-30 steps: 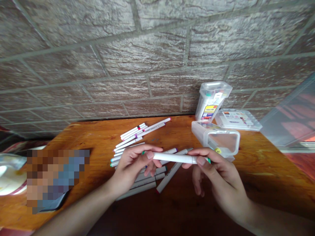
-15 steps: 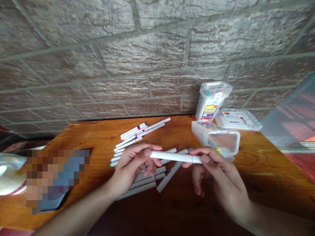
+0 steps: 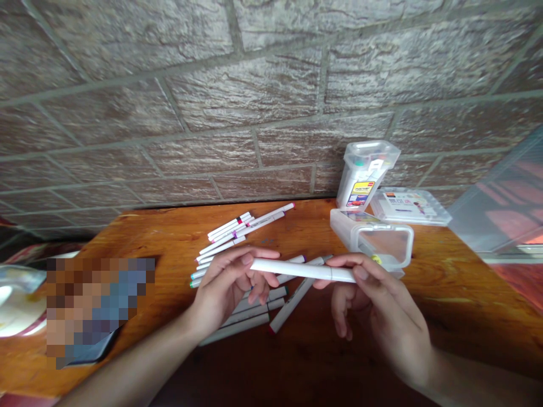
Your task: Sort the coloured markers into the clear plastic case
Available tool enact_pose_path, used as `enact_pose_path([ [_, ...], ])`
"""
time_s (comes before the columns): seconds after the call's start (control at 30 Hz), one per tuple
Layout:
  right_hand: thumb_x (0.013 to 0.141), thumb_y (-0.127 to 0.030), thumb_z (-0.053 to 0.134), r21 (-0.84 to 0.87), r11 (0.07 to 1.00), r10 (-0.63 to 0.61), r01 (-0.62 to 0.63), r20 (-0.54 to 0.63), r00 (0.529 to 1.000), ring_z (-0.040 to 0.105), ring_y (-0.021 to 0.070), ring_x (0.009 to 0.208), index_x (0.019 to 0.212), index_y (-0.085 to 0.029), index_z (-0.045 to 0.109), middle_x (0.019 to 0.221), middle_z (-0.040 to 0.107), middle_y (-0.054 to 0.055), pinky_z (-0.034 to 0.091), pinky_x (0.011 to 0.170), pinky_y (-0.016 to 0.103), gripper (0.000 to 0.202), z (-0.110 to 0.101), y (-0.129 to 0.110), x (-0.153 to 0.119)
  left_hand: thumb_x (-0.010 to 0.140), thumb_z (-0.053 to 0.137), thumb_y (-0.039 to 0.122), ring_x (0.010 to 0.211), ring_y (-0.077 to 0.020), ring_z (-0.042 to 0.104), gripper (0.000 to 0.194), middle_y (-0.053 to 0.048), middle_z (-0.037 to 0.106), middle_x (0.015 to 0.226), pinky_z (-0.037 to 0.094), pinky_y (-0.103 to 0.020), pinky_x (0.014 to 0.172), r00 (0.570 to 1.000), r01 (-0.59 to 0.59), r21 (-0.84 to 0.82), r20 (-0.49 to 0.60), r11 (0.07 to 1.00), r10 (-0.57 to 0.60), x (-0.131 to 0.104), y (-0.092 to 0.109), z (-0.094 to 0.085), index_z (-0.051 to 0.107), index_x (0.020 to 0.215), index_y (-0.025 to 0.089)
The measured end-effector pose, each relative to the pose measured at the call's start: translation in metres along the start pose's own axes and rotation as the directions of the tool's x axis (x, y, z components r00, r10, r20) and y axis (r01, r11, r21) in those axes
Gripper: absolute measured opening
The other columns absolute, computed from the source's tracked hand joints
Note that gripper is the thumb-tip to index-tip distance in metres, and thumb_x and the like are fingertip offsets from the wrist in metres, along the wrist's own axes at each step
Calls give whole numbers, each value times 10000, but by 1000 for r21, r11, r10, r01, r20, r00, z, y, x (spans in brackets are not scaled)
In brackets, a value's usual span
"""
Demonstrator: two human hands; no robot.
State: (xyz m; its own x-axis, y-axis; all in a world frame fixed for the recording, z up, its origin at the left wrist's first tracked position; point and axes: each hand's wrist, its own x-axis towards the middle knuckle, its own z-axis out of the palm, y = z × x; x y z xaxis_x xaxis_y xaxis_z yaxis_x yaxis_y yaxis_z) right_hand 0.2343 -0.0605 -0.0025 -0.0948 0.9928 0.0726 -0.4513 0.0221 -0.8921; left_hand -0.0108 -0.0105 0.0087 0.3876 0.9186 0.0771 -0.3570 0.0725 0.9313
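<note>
A white marker is held level above the wooden table, one end in each hand. My left hand pinches its left end between thumb and fingers. At its right end, my right hand has the thumb and index finger closed on it, with the lower fingers curled beneath. Below and behind the hands lie several loose white markers with coloured ends, partly hidden by my left hand. Farther back, more markers rest in a slanting group.
An open clear case lies right of the markers. Behind it stand a clear marker box and a flat clear case. A phone, mostly pixelated, and a white dish are at the left. A brick wall rises behind.
My thumbs have shifted slightly outward along the marker, so a little more of it shows. Both hands still hold it, and the objects on the table have not moved.
</note>
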Motion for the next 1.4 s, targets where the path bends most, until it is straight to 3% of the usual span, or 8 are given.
enact_pose_path([
  [0.3,1091,-434,581,34,999,17,-17,6,1000,672,145,456,1174,-222,743,995,838,102,522,406,238,279,-2,1,0,1015,646,305,505,-114,538,320,-152,815,816,574,-296,556,1000,12,-80,2,997,-12,2,1,0,845,1155,97],
  [1.0,1084,-457,591,17,1000,23,-23,3,1000,668,153,447,1155,-210,720,989,843,112,511,398,247,288,-1,-1,0,971,678,325,484,-120,550,344,-142,813,800,542,-291,539,1000,30,-96,11,995,-30,3,3,1,843,1153,84],
  [1.4,1062,-403,681,-118,992,-35,37,18,999,657,112,432,1178,-235,736,998,838,92,522,393,210,211,-1,1,0,975,681,313,472,-114,548,312,-129,811,782,545,-278,528,1000,21,-51,-6,998,-21,2,3,0,848,1131,100],
])
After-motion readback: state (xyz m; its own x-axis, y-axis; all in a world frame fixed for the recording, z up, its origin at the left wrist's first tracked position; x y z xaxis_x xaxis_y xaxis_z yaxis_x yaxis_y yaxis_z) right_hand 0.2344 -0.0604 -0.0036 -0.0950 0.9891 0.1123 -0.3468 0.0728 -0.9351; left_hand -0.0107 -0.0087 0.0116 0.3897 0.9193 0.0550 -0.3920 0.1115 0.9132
